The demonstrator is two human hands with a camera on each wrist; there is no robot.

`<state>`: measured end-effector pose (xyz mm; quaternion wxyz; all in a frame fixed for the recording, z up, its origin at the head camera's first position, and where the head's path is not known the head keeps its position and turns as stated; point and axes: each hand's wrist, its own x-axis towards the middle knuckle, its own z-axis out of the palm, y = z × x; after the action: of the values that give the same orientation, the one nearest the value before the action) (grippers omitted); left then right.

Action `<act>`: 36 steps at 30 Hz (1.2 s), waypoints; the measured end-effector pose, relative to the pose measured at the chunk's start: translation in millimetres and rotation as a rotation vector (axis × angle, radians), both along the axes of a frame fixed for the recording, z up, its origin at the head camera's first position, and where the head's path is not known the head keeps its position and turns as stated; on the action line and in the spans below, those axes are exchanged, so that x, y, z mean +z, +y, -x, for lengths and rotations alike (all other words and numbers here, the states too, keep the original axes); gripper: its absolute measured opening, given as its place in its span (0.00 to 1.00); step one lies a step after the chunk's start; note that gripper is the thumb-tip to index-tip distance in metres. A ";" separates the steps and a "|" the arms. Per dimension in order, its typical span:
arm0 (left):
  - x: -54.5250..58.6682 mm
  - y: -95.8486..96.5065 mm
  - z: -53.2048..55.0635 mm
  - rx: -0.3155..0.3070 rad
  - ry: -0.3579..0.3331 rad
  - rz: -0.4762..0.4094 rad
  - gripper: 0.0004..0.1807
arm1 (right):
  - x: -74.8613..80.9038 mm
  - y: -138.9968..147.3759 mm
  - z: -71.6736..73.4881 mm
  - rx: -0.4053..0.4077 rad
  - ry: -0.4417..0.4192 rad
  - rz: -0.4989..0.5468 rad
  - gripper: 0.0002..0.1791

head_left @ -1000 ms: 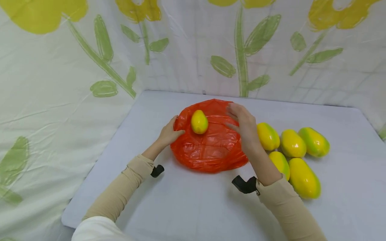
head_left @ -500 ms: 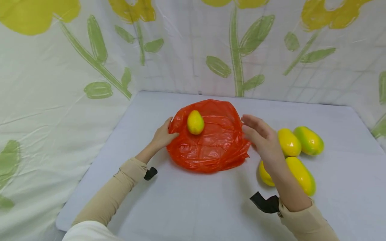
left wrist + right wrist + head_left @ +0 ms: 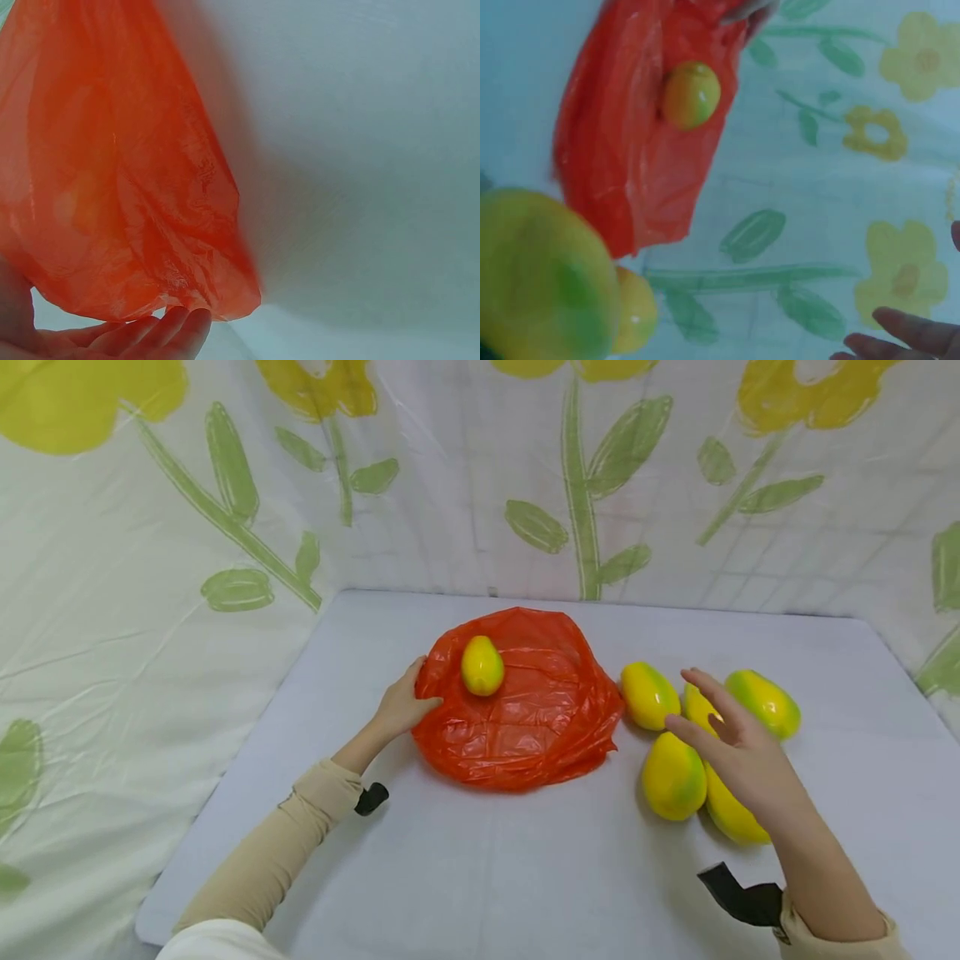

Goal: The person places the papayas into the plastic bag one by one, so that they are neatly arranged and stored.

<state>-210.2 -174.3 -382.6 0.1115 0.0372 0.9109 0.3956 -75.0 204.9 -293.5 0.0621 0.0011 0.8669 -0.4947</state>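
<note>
A red plastic bag (image 3: 540,693) lies spread on the table with one yellow-green papaya (image 3: 482,666) on its left part. My left hand (image 3: 402,702) holds the bag's left edge, thumb over the rim and fingers along the outside. In the left wrist view, those fingers (image 3: 161,334) touch the bag's edge. My right hand (image 3: 750,760) hovers above several more papayas (image 3: 674,777) right of the bag. It holds nothing, and its fingers are spread and slightly bent. Parts of two papayas are hidden beneath it.
The pale table (image 3: 480,868) stretches in front of the bag and to the right of the papayas. A curtain with painted flowers (image 3: 450,518) hangs behind the table and on the left.
My right hand has moved from above the bag's right side rightward and toward me, over the loose papayas. The left hand stays at the bag's edge. The head view has shifted slightly.
</note>
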 end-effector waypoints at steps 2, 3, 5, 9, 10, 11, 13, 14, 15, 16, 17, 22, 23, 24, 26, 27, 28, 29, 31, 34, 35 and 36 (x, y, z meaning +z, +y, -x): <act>0.0 -1.2 -0.3 -0.002 -0.003 -0.003 0.42 | -7.1 11.5 -3.6 -0.009 -0.035 -0.082 0.41; -0.4 -1.8 -0.2 -0.006 -0.004 -0.006 0.42 | -10.9 17.1 -6.0 -0.013 -0.053 -0.128 0.42; -1.0 -2.8 -0.3 -0.014 -0.007 -0.012 0.42 | -19.2 27.8 -10.6 -0.008 -0.090 -0.201 0.44; -2.7 -3.0 -0.5 -0.011 -0.009 -0.022 0.42 | -34.5 48.5 -18.5 0.017 -0.094 -0.301 0.45; -2.7 -2.7 -1.1 -0.009 -0.007 -0.023 0.42 | -37.8 53.2 -20.0 0.019 -0.095 -0.312 0.45; -3.2 -2.4 -1.4 -0.009 -0.007 -0.023 0.42 | -41.5 57.7 -21.6 0.020 -0.090 -0.317 0.45; -3.9 -1.8 -2.5 -0.011 -0.006 -0.023 0.42 | -47.7 65.8 -24.4 0.018 -0.098 -0.320 0.45; -4.4 -1.7 -2.7 -0.014 -0.004 -0.023 0.42 | -50.5 69.5 -25.5 0.016 -0.113 -0.315 0.45; -4.7 -1.7 -3.3 -0.017 -0.002 -0.023 0.42 | -53.2 72.9 -26.0 0.012 -0.136 -0.311 0.45; -5.0 -1.7 -3.9 -0.019 0.000 -0.023 0.42 | -56.2 76.0 -26.7 0.010 -0.156 -0.308 0.45; -5.0 -1.9 -4.2 -0.022 0.003 -0.021 0.42 | -58.8 78.8 -26.8 0.009 -0.175 -0.305 0.46; -4.0 -3.2 -6.2 -0.028 0.006 -0.030 0.43 | -69.6 88.0 -22.6 0.005 -0.257 -0.306 0.48; -3.7 -2.9 -6.6 -0.029 0.006 -0.033 0.43 | -71.6 89.1 -21.7 0.004 -0.260 -0.297 0.49; -3.6 -2.7 -6.9 -0.030 0.007 -0.036 0.43 | -73.7 89.7 -20.9 0.002 -0.265 -0.290 0.49; -3.2 -2.3 -7.4 -0.031 0.012 -0.038 0.43 | -77.3 90.2 -19.0 -0.001 -0.264 -0.275 0.50; -3.2 -2.1 -7.7 -0.030 0.014 -0.039 0.43 | -79.1 90.0 -18.4 -0.002 -0.263 -0.270 0.50; -3.2 -2.0 -7.9 -0.028 0.016 -0.040 0.43 | -80.7 89.4 -17.7 -0.004 -0.260 -0.266 0.50; -3.3 -2.0 -8.2 -0.026 0.017 -0.040 0.43 | -82.1 88.7 -17.0 -0.005 -0.258 -0.260 0.51; -3.7 -2.3 -8.9 -0.022 0.019 -0.041 0.43 | -84.2 86.7 -16.0 -0.004 -0.256 -0.250 0.52; -5.0 -2.6 -9.6 -0.022 0.021 -0.040 0.43 | -86.5 83.8 -14.7 0.001 -0.256 -0.254 0.52; -5.3 -2.6 -9.7 -0.023 0.022 -0.039 0.42 | -87.0 83.2 -14.2 0.003 -0.256 -0.257 0.52; -5.6 -2.5 -9.7 -0.023 0.023 -0.039 0.42 | -87.5 82.7 -14.0 0.005 -0.259 -0.260 0.53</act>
<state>-200.5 -176.8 -388.2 0.1045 0.0543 0.9037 0.4115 -61.0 287.7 -381.0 0.1735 0.0707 0.9083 -0.3739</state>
